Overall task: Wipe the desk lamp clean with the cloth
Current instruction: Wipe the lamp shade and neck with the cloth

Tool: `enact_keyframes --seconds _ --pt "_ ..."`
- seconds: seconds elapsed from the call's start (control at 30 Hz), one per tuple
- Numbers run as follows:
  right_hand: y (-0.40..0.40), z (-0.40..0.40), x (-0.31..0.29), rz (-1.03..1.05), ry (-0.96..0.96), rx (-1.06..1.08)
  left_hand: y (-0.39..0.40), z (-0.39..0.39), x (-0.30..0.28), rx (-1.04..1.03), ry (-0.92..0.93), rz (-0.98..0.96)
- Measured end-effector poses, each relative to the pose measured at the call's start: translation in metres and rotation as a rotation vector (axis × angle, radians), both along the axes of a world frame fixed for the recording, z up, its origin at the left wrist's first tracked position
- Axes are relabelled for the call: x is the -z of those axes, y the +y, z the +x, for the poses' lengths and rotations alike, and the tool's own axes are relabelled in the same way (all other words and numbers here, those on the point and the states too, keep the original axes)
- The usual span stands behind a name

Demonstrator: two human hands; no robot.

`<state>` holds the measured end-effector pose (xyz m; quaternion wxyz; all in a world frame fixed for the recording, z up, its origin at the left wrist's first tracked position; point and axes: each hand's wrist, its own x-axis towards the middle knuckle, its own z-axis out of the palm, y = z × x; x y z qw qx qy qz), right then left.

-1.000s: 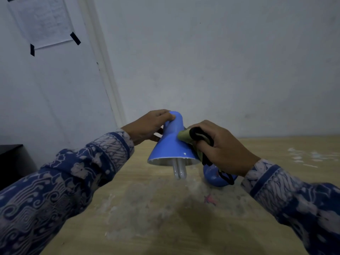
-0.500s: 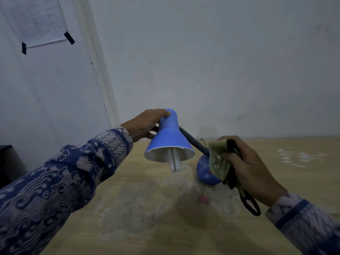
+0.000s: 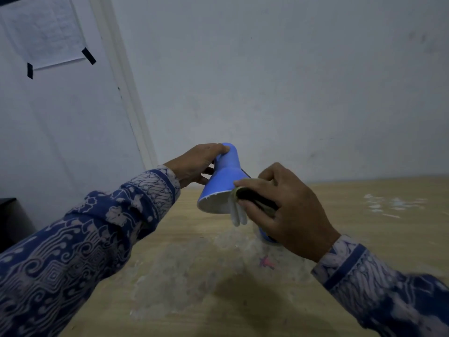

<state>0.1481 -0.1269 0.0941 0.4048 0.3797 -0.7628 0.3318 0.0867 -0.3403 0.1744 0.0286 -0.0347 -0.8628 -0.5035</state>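
My left hand (image 3: 194,164) curls round the narrow top of the lamp (image 3: 224,176), thumb up over the crown and the other fingers tucked behind the neck, so it has a firm hold of the blue shade. The shade hangs tilted above the tabletop (image 3: 170,276), its white inside turned toward me and down, and in that open mouth sits the bulb (image 3: 237,216), whose white tubes poke out past the rim. Just right of it, my right hand (image 3: 286,210) is closed on the cloth (image 3: 252,199): the thumb lies along the outside of the shade at its lower edge, the fingers are bent underneath, and the cloth, a folded olive wad with a black strip, is pinched between them and pressed to the rim. I cannot tell how much of the cloth reaches inside the shade. Below my right wrist a bit of the lamp's blue base (image 3: 267,237) shows on the tabletop, mostly hidden by the hand. The wood under the lamp carries a pale, dusty patch and a small pink mark (image 3: 267,261). Both sleeves are blue batik.
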Motion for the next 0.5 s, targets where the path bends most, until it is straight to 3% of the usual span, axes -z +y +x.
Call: enact_keyframes --seconds 0.27,0.5 --pt "0.003 -0.015 0.015 -0.04 0.102 0.026 0.004 -0.003 0.004 -0.003 -0.036 -0.019" --pt "0.015 -0.028 0.048 -0.167 0.001 0.025 -0.001 -0.006 0.002 0.021 -0.044 0.007"
